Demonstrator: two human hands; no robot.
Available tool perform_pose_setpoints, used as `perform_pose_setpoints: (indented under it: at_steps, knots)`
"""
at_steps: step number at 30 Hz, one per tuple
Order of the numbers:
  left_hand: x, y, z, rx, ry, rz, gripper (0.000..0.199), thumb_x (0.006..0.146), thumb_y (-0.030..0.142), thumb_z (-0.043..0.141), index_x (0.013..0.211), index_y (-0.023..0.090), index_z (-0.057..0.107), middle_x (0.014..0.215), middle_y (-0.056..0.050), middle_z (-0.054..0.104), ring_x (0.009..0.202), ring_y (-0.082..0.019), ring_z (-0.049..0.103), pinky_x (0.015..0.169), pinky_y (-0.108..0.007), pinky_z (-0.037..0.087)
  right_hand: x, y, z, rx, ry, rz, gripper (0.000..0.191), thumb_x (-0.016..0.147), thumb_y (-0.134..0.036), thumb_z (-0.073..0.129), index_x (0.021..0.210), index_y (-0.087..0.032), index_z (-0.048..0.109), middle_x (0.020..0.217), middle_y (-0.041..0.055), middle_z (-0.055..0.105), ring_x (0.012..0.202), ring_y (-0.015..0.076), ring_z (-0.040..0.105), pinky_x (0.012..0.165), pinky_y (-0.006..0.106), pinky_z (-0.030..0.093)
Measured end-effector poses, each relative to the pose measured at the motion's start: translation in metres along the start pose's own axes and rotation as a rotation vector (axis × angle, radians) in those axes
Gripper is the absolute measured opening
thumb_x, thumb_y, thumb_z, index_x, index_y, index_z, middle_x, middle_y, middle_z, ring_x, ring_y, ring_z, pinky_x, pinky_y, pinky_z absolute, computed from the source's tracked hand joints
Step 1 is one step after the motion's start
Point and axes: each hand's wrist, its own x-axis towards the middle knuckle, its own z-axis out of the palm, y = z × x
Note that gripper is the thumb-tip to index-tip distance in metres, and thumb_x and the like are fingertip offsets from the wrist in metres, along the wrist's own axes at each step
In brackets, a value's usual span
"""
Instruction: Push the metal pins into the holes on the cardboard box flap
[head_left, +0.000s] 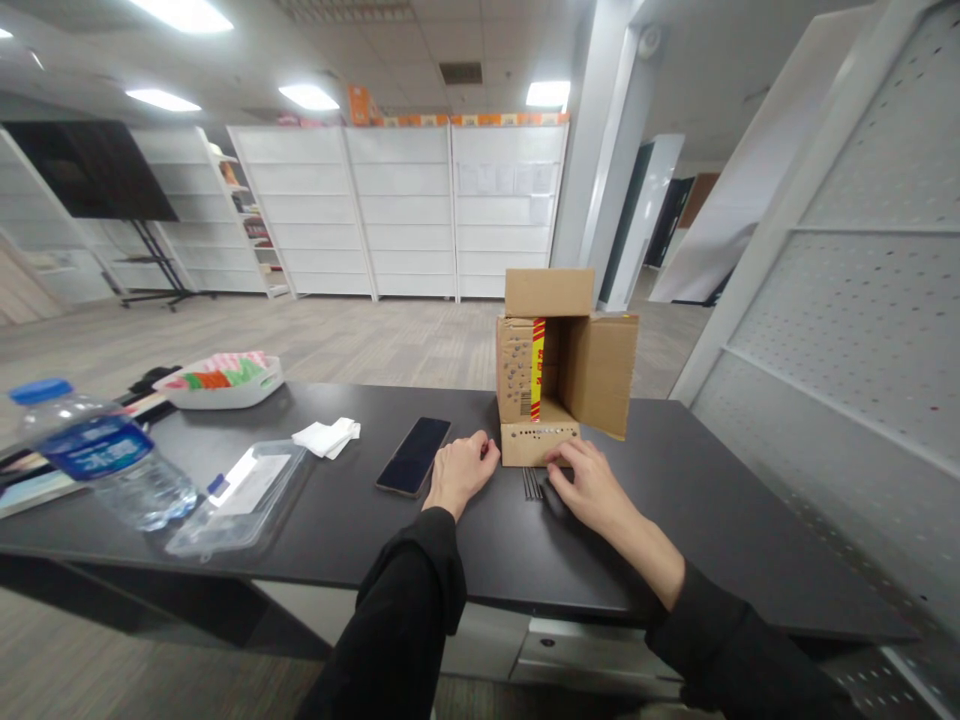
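An open cardboard box (517, 370) stands on the dark table, its opening facing me and its lower front flap (540, 446) dotted with small holes. Several thin dark rods (532, 485) lie side by side just in front of that flap. My left hand (463, 468) rests curled at the flap's left side, beside a black phone (414, 455); what its fingers hold, if anything, is hidden. At the flap's lower right corner is my right hand (583, 480), thumb and fingers bent close together above the rods. Anything between those fingertips is too small to name.
Left on the table (675, 500) are a clear plastic case (244, 500), white tissue (328, 437), a water bottle (105, 450) and a white basket (225, 393) with colourful contents. A white perforated panel (862, 330) stands along the right side.
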Motion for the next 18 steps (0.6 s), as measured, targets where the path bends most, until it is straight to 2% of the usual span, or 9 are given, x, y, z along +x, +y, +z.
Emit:
perform_pose_setpoints:
  at_steps: [4,8,18]
  knots:
    - [0.001,-0.001,0.002,0.007,0.009,0.016,0.036,0.096,0.041,0.034,0.094,0.024,0.066,0.091,-0.008,0.074,0.086,-0.022,0.070,0.072,-0.028,0.044,0.022,0.002,0.001,-0.072,0.059,0.024,0.014,0.085,-0.019,0.052,0.091,-0.021,0.064,0.098,0.0081,0.063,0.097,0.0250,0.053,0.082,0.037,0.038]
    - [0.001,-0.003,0.005,0.014,0.019,0.019,0.036,0.095,0.041,0.034,0.094,0.024,0.066,0.090,-0.008,0.073,0.086,-0.023,0.070,0.072,-0.029,0.044,0.037,0.002,0.006,-0.161,0.066,0.054,0.015,0.085,-0.018,0.052,0.093,-0.021,0.064,0.102,0.0099,0.062,0.102,0.0276,0.051,0.084,0.040,0.037]
    - [0.002,-0.003,0.006,0.038,0.035,0.028,0.036,0.095,0.042,0.035,0.092,0.024,0.065,0.087,-0.007,0.074,0.083,-0.022,0.070,0.070,-0.028,0.044,0.046,0.004,0.015,-0.243,0.051,0.037,0.016,0.084,-0.015,0.052,0.092,-0.022,0.063,0.103,0.0103,0.062,0.102,0.0278,0.048,0.084,0.041,0.036]
